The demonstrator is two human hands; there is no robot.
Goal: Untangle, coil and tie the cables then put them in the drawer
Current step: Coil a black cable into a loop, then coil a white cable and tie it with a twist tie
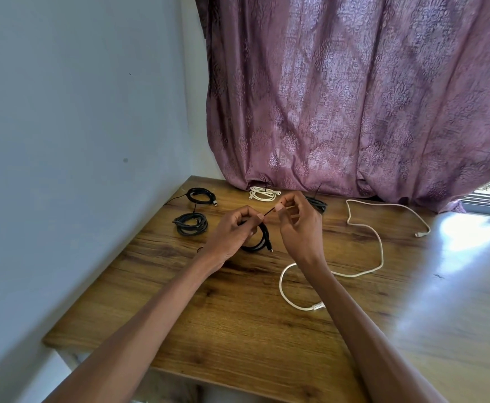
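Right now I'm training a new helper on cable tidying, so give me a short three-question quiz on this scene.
1. True or false: the long white cable is already coiled.
2. What are both hands pulling between them?
A) a white plug
B) a thin black tie
C) the curtain
3. How many coiled bundles lie on the table, apart from the black coil under the left hand?

Key:
1. False; it lies loose.
2. B; the right hand pinches its other end.
3. Four: two dark ones at left, a white one and a dark one by the curtain.
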